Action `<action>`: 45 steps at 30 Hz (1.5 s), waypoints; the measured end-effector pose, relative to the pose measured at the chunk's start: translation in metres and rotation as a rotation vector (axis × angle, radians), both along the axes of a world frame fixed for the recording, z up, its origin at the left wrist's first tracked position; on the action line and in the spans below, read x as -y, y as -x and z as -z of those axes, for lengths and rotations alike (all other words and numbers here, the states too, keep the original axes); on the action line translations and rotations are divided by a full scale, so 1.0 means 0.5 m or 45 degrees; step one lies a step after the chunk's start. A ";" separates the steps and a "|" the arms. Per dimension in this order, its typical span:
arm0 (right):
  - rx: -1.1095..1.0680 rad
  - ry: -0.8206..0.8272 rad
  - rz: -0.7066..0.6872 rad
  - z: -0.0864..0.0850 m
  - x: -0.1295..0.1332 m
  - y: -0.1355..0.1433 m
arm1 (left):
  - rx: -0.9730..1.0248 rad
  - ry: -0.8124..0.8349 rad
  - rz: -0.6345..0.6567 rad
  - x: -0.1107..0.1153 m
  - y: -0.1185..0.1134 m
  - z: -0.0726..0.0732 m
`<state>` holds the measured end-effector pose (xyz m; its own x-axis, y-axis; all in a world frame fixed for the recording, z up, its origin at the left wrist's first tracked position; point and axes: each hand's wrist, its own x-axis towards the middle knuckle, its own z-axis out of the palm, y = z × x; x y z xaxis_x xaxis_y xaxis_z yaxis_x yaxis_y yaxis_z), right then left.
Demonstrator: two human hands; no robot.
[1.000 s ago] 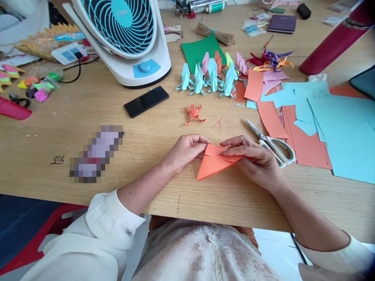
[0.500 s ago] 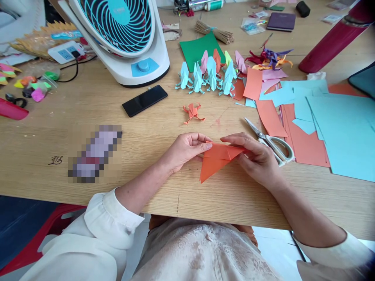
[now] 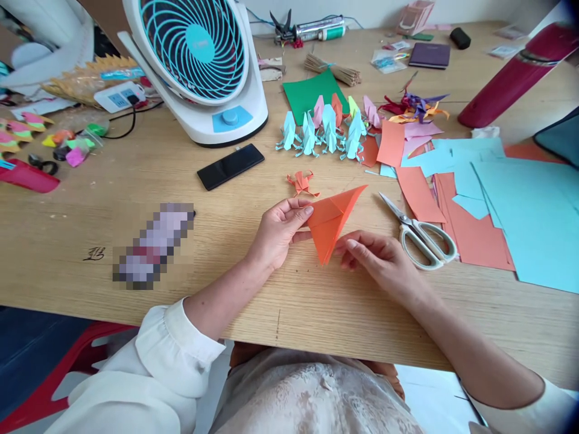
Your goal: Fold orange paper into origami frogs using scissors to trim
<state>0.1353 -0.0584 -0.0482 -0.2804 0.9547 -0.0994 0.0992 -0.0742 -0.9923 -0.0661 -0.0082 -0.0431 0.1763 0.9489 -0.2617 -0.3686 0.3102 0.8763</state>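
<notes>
the folded orange paper [image 3: 329, 223] is in the middle of the frame, raised a little over the wooden table [image 3: 221, 247], a narrow point reaching to the upper right and another pointing down.

at the left edge a pink cup [image 3: 29, 176] lies on its side, with small bright pieces [image 3: 75, 144] above it to the right. a white power strip [image 3: 120, 96] is in the upper left of the frame, and a pixelated object [image 3: 154, 247] lies at lower left. next comes the white and blue fan [image 3: 199, 54], with a black phone [image 3: 231, 166] lying just below its base.

the left hand [image 3: 278, 232] is closed in a pinch on the paper's left corner, thumb on top. above the paper sits a small orange origami figure [image 3: 301, 182], and beyond it light blue origami figures [image 3: 309, 135] stand in front of a green sheet [image 3: 307, 96].

the right hand [image 3: 377, 259] is at the paper's lower right, fingers loosely curled; i can't tell whether its fingertips touch the edge or just sit beside it. past it, scissors [image 3: 423, 238] lie with their blades towards the upper left, beside orange sheets [image 3: 479, 232] and, further right, large light blue sheets [image 3: 538, 211]. a dark red bottle [image 3: 511, 78] is at upper right.
</notes>
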 end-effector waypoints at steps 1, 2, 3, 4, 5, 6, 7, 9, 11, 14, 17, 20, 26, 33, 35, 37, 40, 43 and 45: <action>0.041 -0.024 -0.041 -0.002 0.004 0.007 | 0.011 -0.002 -0.011 0.001 -0.001 0.000; 0.068 -0.050 -0.071 -0.004 0.007 0.012 | 0.016 -0.004 -0.018 0.002 -0.003 0.001; 0.088 -0.075 -0.092 -0.004 0.010 0.016 | 0.014 -0.009 -0.022 0.003 -0.005 0.001; 0.109 -0.096 -0.111 -0.004 0.012 0.019 | 0.006 -0.017 -0.025 0.005 -0.006 0.002; 0.127 -0.112 -0.128 -0.003 0.014 0.019 | -0.004 -0.029 -0.029 0.006 -0.008 0.002; 0.144 -0.122 -0.147 -0.003 0.016 0.019 | -0.012 -0.043 -0.035 0.007 -0.009 0.003; 0.158 -0.123 -0.164 -0.002 0.017 0.017 | -0.017 -0.058 -0.040 0.008 -0.010 0.003; 0.163 -0.094 -0.187 -0.003 0.019 0.013 | -0.026 -0.083 -0.046 0.010 -0.011 0.002; 0.153 -0.038 -0.196 -0.007 0.019 0.009 | -0.044 -0.097 -0.052 0.011 -0.011 0.000; 0.167 0.038 -0.186 -0.017 0.016 0.009 | -0.066 -0.106 -0.056 0.011 -0.013 -0.002; 0.182 0.089 -0.157 -0.024 0.015 0.013 | -0.059 -0.117 -0.065 0.014 -0.018 -0.002; 0.203 0.130 -0.131 -0.026 0.015 0.016 | -0.041 -0.152 -0.074 0.019 -0.024 -0.001; 0.248 0.168 -0.086 -0.020 0.014 0.013 | -0.018 -0.193 -0.076 0.025 -0.032 -0.001; 0.210 0.165 -0.084 -0.016 0.012 0.013 | -0.049 -0.203 -0.072 0.024 -0.034 0.003; 0.204 0.149 -0.090 -0.015 0.013 0.013 | -0.065 -0.210 -0.071 0.025 -0.033 0.002; 0.184 0.142 -0.088 -0.013 0.013 0.011 | -0.060 -0.216 -0.041 0.026 -0.030 -0.002; 0.106 0.149 -0.062 -0.009 0.013 0.007 | -0.044 -0.194 0.128 0.028 -0.023 -0.013; 0.035 0.157 -0.022 -0.006 0.011 0.004 | -0.156 -0.164 0.348 0.032 -0.017 -0.016; 0.031 0.165 -0.006 -0.006 0.010 0.004 | -0.292 -0.198 0.423 0.036 -0.017 -0.011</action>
